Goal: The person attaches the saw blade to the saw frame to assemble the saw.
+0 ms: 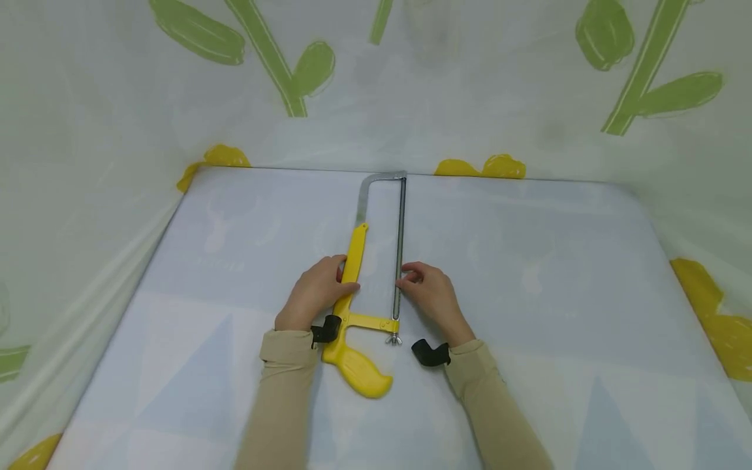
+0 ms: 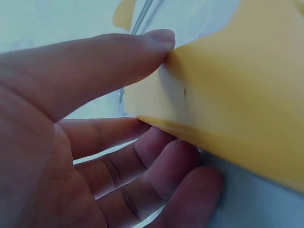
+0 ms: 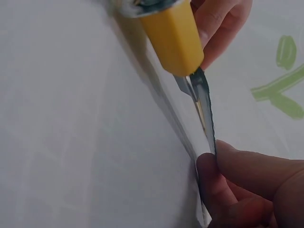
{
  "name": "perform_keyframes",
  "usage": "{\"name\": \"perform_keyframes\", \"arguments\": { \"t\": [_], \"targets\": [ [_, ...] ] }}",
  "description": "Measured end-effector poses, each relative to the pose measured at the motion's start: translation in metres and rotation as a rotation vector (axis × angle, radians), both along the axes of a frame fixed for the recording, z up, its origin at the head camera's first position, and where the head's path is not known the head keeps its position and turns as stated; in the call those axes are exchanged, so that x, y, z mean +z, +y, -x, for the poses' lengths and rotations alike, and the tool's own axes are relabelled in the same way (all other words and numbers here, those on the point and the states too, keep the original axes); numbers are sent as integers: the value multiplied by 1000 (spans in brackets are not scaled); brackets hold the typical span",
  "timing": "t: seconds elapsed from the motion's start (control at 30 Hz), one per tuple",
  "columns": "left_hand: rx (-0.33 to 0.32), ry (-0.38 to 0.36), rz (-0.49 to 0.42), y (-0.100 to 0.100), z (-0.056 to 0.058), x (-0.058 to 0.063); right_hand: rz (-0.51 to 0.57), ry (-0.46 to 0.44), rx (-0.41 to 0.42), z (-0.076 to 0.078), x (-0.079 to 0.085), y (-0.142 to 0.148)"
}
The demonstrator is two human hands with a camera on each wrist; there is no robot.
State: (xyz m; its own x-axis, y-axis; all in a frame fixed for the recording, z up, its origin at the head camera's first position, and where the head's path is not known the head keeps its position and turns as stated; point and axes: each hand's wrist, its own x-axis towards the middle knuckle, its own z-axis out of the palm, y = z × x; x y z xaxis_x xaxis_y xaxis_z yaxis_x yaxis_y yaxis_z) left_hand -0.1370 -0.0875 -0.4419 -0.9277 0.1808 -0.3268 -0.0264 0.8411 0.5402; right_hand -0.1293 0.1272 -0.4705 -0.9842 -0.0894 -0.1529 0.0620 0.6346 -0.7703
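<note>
A hacksaw [image 1: 354,253] with a yellow frame and a bent grey metal front arm lies on the table, its yellow handle [image 1: 363,375] towards me. My left hand [image 1: 315,292] grips the yellow back of the frame, thumb on one face and fingers on the other; the left wrist view shows this yellow frame [image 2: 247,99] close up. Between thumb and forefinger, my right hand [image 1: 433,294] pinches the thin blade [image 3: 208,111] in its lower half. A wing nut [image 1: 394,339] sits at the blade's handle end, by the yellow crosspiece [image 1: 370,322].
Pale fabric with blue triangles covers the table [image 1: 529,274]. A white curtain [image 1: 470,85] printed with green leaves and yellow flowers hangs behind it and along both sides. The hacksaw's front end reaches close to the table's back edge. Black straps circle both wrists.
</note>
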Motion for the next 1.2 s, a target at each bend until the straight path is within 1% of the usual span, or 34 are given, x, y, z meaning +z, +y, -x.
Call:
{"name": "perform_keyframes", "arguments": {
  "t": [0.13,0.3,0.53,0.83,1.1,1.2],
  "targets": [
    [7,-3,-1,-1,-2,-1,-29,14,-2,-2,-1,-1],
    [-8,8,-4,-1,-1,-1,-35,35,-12,-3,-1,-1],
    [-15,-1,12,-2,0,4,-40,51,7,-1,0,-4],
    [-13,-14,-7,-2,0,5,-70,39,-14,-2,1,-4],
    [2,-32,9,0,0,4,-55,11,-23,-2,3,-2],
    [-3,-25,27,0,-1,3,-22,-7,-29,-3,1,0]
  ]
}}
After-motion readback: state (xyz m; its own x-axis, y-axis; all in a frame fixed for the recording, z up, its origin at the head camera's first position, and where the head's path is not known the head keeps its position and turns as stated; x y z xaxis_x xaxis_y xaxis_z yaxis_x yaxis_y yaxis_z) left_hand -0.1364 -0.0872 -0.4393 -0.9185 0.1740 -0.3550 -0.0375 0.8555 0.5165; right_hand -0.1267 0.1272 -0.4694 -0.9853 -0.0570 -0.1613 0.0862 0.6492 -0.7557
